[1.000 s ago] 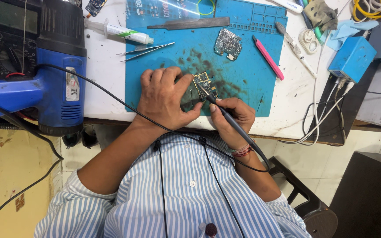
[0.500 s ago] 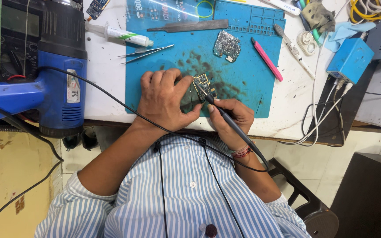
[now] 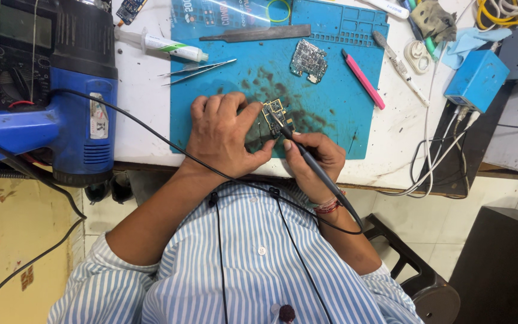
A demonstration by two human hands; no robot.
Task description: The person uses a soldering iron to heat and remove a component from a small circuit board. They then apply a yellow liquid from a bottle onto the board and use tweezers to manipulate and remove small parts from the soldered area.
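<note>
My left hand lies flat on the blue work mat, its fingers pressing down a small circuit board. In my right hand I grip a black soldering iron like a pen; its tip touches the board near its middle. The iron's black cord runs back over my striped shirt. A second, grey circuit board rests further up the mat, apart from both hands.
A blue heat gun sits at the left table edge with its cord trailing. Tweezers, a syringe tube, a flat metal blade and a pink tool lie on or beside the mat. A blue box and cables stand right.
Both hands stay on the small board; the iron tip has shifted only slightly on it. The view has moved a little.
</note>
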